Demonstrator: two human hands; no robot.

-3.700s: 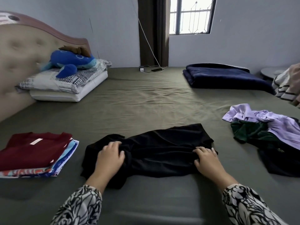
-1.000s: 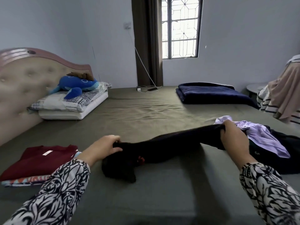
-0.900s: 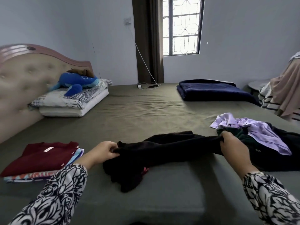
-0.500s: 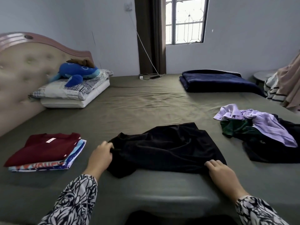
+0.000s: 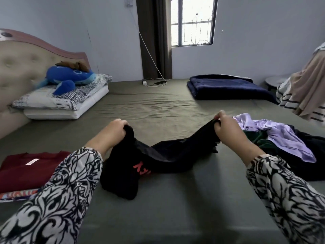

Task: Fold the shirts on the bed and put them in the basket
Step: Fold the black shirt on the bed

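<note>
Both ends of the limp black shirt with red lettering [image 5: 163, 155] pinched up, left hand [image 5: 112, 132] and right hand [image 5: 228, 132] curled tight. Best pulled taut and level before laying flat on the olive-green bed sheet [image 5: 158, 106], no bunching.

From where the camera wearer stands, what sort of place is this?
Most likely a home bedroom: a bed with padded headboard, stacked pillows, and a folded blanket.
</note>
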